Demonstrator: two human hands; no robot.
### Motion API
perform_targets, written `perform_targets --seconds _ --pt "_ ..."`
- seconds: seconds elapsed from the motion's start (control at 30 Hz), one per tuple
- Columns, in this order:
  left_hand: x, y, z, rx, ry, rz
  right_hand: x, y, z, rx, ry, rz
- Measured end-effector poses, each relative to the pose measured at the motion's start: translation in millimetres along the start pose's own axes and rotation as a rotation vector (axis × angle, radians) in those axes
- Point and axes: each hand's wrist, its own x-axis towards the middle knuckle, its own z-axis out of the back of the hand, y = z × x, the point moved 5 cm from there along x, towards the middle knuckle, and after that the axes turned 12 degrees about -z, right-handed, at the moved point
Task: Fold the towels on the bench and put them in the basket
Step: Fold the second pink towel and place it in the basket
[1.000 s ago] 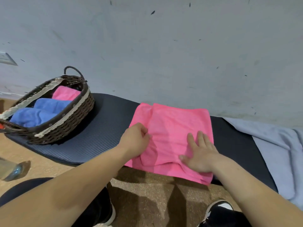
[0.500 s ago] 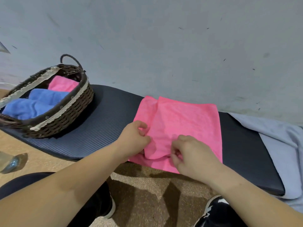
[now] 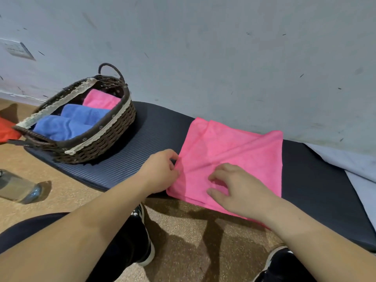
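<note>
A pink towel [image 3: 240, 151] lies flat on the dark padded bench [image 3: 154, 129], its near edge hanging slightly over the front. A diagonal crease runs across it toward its far right corner. My left hand [image 3: 160, 171] pinches the towel's left edge. Over the towel's near part, my right hand [image 3: 238, 190] has its fingers loosely curled and spread apart, holding nothing. At the bench's left end stands the brown wicker basket [image 3: 101, 137], which holds two folded blue towels [image 3: 67, 123] and a folded pink towel [image 3: 99, 98].
A grey cloth [image 3: 362, 171] lies at the bench's right end. The wall rises directly behind the bench. A clear bottle [image 3: 18, 188] lies on the floor at the left, with something red [image 3: 6, 129] beyond it. My shoes [image 3: 142, 231] stand below the bench's front edge.
The towel's loose fold has been pulled out flatter. My left hand has shifted to the towel's left edge. My right hand has let go of its pinch and opened.
</note>
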Motion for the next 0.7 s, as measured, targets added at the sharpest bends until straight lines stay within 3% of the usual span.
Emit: perform_targets --seconds 0.3,0.53,0.7 --pt "9.6 -2.2 3.3 0.099 0.114 -0.007 4.3 -2.0 4.2 0.005 -0.036 -0.043" --pt "13.5 2.3 -0.3 0.137 0.057 -0.118 46.3 -1.5 46.2 0.246 -0.304 -0.173" --pt "28.2 5.1 -6.8 0.182 0.106 -0.162 126.6 -10.5 52.9 0.122 -0.310 -0.308"
